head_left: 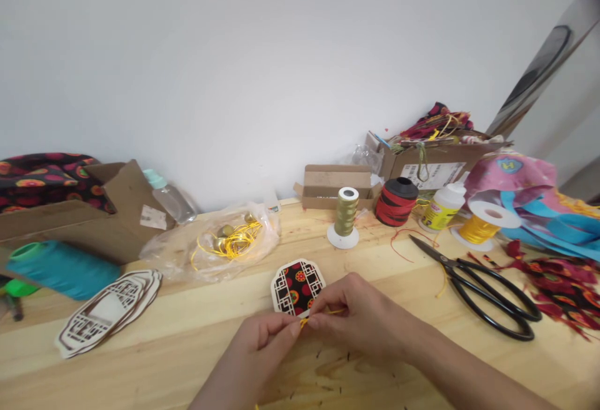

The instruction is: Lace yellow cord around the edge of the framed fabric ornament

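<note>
My left hand and my right hand meet low in the middle of the wooden table. Both pinch a thin yellow-gold cord between fingertips. Just behind the fingers lies a small wooden lattice ornament backed with black, red-dotted fabric. The cord seems to run to the ornament's near edge, though the fingers hide the joint.
Black scissors lie to the right. Behind stand an olive-gold thread spool, a red spool, a yellow cord reel and a glue bottle. A plastic bag with gold cord, a lattice stack and a teal spool lie left.
</note>
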The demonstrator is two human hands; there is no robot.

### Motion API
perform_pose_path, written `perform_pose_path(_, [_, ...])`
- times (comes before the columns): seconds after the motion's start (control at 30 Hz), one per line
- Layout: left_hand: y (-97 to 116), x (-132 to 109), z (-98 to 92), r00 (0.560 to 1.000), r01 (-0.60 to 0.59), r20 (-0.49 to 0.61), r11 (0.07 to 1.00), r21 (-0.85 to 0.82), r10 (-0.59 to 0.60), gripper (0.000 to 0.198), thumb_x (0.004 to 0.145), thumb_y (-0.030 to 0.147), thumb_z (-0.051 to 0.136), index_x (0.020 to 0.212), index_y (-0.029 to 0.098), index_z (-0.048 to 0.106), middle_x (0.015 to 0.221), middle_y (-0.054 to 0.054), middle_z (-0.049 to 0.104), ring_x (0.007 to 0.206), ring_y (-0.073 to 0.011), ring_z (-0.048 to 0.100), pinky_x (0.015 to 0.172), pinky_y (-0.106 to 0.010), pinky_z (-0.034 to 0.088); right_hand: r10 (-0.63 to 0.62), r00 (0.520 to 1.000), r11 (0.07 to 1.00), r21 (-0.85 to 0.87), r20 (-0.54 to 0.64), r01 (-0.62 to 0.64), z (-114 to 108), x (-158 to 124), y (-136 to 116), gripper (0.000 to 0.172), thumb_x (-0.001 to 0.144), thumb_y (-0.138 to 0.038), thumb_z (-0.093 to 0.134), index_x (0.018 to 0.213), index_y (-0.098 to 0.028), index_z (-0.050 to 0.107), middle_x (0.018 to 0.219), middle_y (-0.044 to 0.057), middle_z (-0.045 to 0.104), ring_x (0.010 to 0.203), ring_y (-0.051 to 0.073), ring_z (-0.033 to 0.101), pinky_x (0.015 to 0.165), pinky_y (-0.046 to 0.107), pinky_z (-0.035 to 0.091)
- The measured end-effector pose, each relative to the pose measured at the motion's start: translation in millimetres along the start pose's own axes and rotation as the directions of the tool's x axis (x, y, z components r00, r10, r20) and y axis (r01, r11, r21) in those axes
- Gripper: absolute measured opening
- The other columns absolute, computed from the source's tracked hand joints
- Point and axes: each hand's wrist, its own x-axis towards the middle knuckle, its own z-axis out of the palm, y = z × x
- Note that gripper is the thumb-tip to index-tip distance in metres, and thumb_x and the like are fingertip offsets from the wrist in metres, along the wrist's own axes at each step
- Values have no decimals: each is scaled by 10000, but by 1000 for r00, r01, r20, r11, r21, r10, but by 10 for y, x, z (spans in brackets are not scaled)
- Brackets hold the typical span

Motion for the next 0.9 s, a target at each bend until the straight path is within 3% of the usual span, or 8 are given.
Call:
perform_pose_path(0.2, [31, -13, 16, 1000, 0, 14, 993, -118, 2, 395, 593, 458, 591, 775, 113, 660, 529, 25, 539, 536, -106, 446, 500, -187, 332, 74, 996, 997, 2, -55, -74, 14, -3, -24, 223, 715, -275, 471, 704, -169, 667, 498, -39, 452, 441, 52, 311, 380, 143, 235])
perform_pose_path(0.37, [-41, 21, -12, 1000, 23, -6, 998, -66, -24, 454, 598, 498, 563, 827, 117, 655, 460, 46, 496, 408, -66, 329, 391, -169, 213, 46, 998, 998, -33, -44, -47, -17, -10, -68, 235, 721, -246, 448, 710, -169, 670, 508, -34, 455, 453, 58, 331, 398, 150, 251])
perform_pose_path(0.47, [-38, 19, -13, 1000, 18, -1, 999, -36, -18, 416, 614, 473, 562, 805, 117, 661, 428, 68, 453, 380, -50, 271, 387, -163, 214, 16, 999, 999, -45, -32, -17, -23, -13, -64, 228, 717, -231, 451, 741, -180, 672, 521, -33, 464, 463, 60, 335, 403, 147, 252])
perform_pose_path(0.63, [-23, 11, -1, 989, -140, 44, 990, -6, 140, 303, 683, 378, 530, 822, 142, 660, 605, 13, 600, 638, -138, 501, 593, -198, 379, -44, 997, 998, -48, -65, 41, -13, -11, -74, 223, 707, -193, 453, 719, -176, 675, 533, -29, 511, 481, 62, 372, 424, 146, 266])
perform_pose_path(0.7, [-29, 6, 1, 979, -192, 83, 980, 41, 189, 278, 715, 347, 500, 848, 158, 656, 667, 1, 628, 710, -165, 515, 638, -215, 389, -51, 995, 998, -53, -90, 46, 3, 0, -71, 219, 701, -190, 454, 709, -167, 672, 552, -21, 546, 493, 68, 399, 435, 151, 279])
perform_pose_path(0.9, [-9, -16, 8, 967, -213, 161, 973, 87, 197, 267, 764, 300, 440, 873, 160, 640, 651, 0, 611, 639, -146, 497, 698, -244, 393, 36, 991, 999, -15, -125, -38, 67, 48, -8, 222, 710, -222, 442, 708, -161, 655, 600, 3, 602, 530, 95, 461, 467, 171, 330])
